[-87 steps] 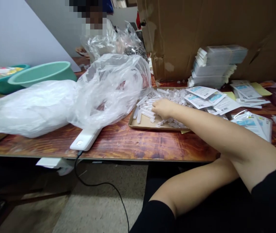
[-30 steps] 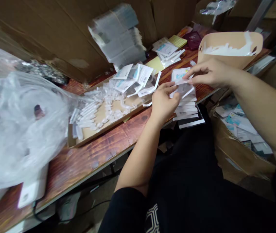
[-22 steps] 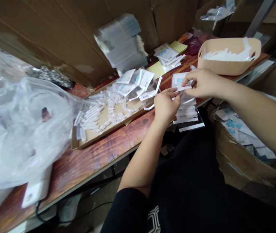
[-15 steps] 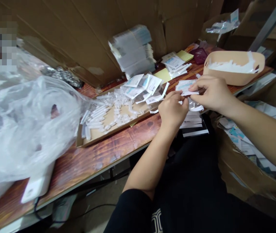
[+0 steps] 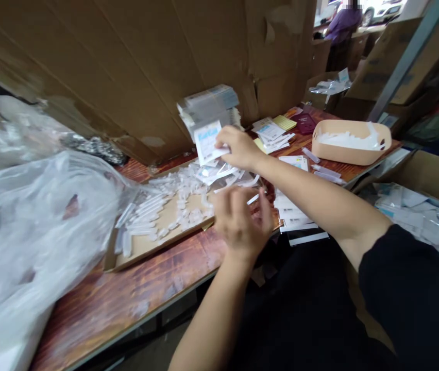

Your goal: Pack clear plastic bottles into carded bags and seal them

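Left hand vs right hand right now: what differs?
The right hand holds a printed packet; nothing can be made out in the left hand. The left hand is motion-blurred, while the right hand looks sharper. The right hand is farther from the camera, the left hand nearer. Both are bare, with bent fingers.

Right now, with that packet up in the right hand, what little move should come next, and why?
I'd probably lower the right hand a little and lay the packet on the loose packets, since it's pinched just above that pile in this view. The left hand is blurred, so I can't tell if it holds anything.
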A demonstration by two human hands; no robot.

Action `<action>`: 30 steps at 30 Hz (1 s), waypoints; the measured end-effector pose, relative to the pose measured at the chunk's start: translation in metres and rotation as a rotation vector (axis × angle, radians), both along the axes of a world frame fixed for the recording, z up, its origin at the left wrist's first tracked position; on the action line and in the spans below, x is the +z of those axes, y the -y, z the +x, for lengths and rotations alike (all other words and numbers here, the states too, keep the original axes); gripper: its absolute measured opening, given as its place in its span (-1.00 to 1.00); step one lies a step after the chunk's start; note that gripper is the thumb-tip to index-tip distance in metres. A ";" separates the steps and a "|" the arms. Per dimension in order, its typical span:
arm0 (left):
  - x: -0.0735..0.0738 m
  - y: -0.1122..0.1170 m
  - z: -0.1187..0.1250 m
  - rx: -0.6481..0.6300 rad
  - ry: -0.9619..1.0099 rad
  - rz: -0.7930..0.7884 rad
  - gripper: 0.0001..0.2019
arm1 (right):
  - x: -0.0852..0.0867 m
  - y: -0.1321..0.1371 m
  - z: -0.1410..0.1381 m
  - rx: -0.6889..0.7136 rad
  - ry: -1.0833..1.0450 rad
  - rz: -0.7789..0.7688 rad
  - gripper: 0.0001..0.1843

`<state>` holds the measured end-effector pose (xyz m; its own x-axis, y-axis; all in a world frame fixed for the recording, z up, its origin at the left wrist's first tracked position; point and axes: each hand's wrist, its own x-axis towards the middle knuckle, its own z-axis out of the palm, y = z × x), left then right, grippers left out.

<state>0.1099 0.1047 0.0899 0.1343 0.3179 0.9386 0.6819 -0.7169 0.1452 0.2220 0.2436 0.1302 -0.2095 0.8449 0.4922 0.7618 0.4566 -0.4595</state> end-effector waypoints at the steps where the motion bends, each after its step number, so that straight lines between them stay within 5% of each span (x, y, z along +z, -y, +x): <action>1: -0.010 0.005 0.003 -0.070 -0.116 -0.045 -0.92 | -0.004 -0.004 0.000 0.015 0.053 -0.068 -0.66; 4: -0.036 0.013 0.016 -0.218 -0.360 -0.219 -0.91 | -0.014 0.011 0.021 -0.022 0.101 -0.078 -0.44; 8: -0.052 0.004 0.031 -0.315 -0.466 -0.446 -0.92 | -0.021 0.072 0.099 -0.305 0.153 0.049 -0.70; 11: -0.056 -0.006 0.040 -0.326 -0.522 -0.544 -0.81 | -0.034 0.120 0.165 -0.572 0.277 -0.132 -0.77; 14: -0.061 -0.008 0.047 -0.301 -0.584 -0.620 -0.76 | -0.059 0.154 0.203 -0.586 0.392 -0.329 -0.74; 18: -0.063 -0.004 0.047 -0.241 -0.619 -0.662 -0.81 | -0.091 0.167 0.205 -0.525 0.452 -0.280 -0.60; 21: -0.062 -0.004 0.045 -0.214 -0.627 -0.692 -0.80 | -0.099 0.156 0.195 -0.519 0.461 -0.236 -0.58; 30: -0.067 -0.006 0.043 -0.232 -0.555 -0.766 -0.81 | -0.070 0.120 0.189 -0.429 0.355 0.137 -0.91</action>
